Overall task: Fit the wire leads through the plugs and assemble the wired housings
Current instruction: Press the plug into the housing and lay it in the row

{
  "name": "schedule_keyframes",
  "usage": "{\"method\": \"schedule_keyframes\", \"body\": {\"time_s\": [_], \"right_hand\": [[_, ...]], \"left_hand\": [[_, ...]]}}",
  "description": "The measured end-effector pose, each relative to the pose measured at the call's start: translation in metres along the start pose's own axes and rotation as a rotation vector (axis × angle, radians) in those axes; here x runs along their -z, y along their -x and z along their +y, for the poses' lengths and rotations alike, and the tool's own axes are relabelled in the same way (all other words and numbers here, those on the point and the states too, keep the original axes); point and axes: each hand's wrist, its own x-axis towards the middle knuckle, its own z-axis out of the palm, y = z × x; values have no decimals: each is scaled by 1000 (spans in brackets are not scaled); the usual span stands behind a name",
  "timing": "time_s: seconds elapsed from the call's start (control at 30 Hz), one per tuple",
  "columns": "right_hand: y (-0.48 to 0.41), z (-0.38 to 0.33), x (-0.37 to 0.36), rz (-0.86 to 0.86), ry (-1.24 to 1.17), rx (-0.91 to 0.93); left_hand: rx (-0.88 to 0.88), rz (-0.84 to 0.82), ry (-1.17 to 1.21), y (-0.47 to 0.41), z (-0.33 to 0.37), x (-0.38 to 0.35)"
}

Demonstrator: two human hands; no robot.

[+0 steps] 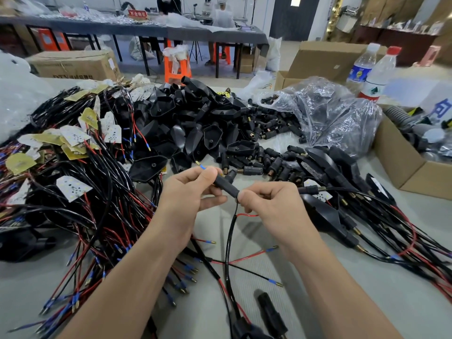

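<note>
Hands: 2 – left hand (193,192), right hand (274,206). Black plug (226,185) between them: 1. Bottles beyond right hand: 2 – blue-label bottle (361,69), red-cap bottle (379,77). Open cardboard box (397,157) right of right hand: 1. Loose plugs (269,123), black housings (195,111), wire leads (97,192) beyond and left of hands: heaps, uncountable.

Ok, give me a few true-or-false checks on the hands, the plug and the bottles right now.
1. The left hand grips the black plug. True.
2. A blue-sleeved lead tip sticks out above the left hand's fingers. True.
3. The right hand is open and holds nothing. False: it pinches the near end of the black plug.
4. Both bottles have red caps. False: the white-capped bottle stands beside the red-capped bottle.
</note>
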Motion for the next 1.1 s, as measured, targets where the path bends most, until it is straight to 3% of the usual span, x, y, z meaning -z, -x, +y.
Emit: {"method": "schedule_keyframes", "body": {"time_s": [0.13,0.27,0.4,0.57,0.77,0.97,1.1], "right_hand": [[1,-7,3,-37,-237,-165],[1,-7,8,-8,-196,-144],[0,-5,5,8,-88,-114],[3,-2,-6,34,25,-83],[4,-11,-4,-88,-251,-133],[8,-12,-6,-11,-34,-28],[7,-9,-7,70,8,-38]], "left_hand": [[-47,98,90,-2,2,3],[-100,173,94,-5,3,6],[-105,142,71,-5,1,8],[-30,-37,-17,-4,-2,8],[-7,68,157,-10,1,15],[120,-71,154,-8,-1,11],[99,-41,199,-7,1,11]]}}
